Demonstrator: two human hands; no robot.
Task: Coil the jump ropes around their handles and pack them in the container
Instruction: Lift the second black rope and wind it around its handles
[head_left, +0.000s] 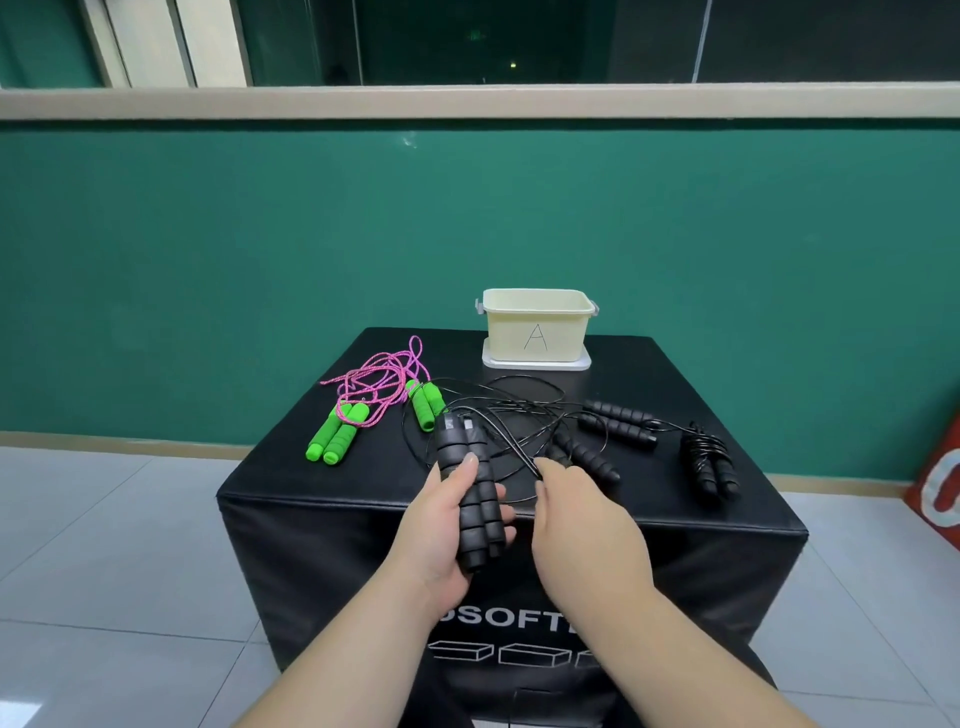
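Note:
My left hand (441, 525) grips two black foam handles (470, 488) held side by side, above the near edge of the black box. My right hand (576, 512) pinches their thin black cord (511, 441), which trails back over the box top in loose loops. A cream container marked "A" (537, 332) stands at the far edge on its white lid. One black rope (709, 460) lies coiled around its handles at the right.
Two pairs of green foam handles (337, 431) with tangled pink cord (382, 376) lie at the left of the black box (675, 519). More black handles (618, 423) lie loose mid-right. A red object (940, 483) sits on the tiled floor at right.

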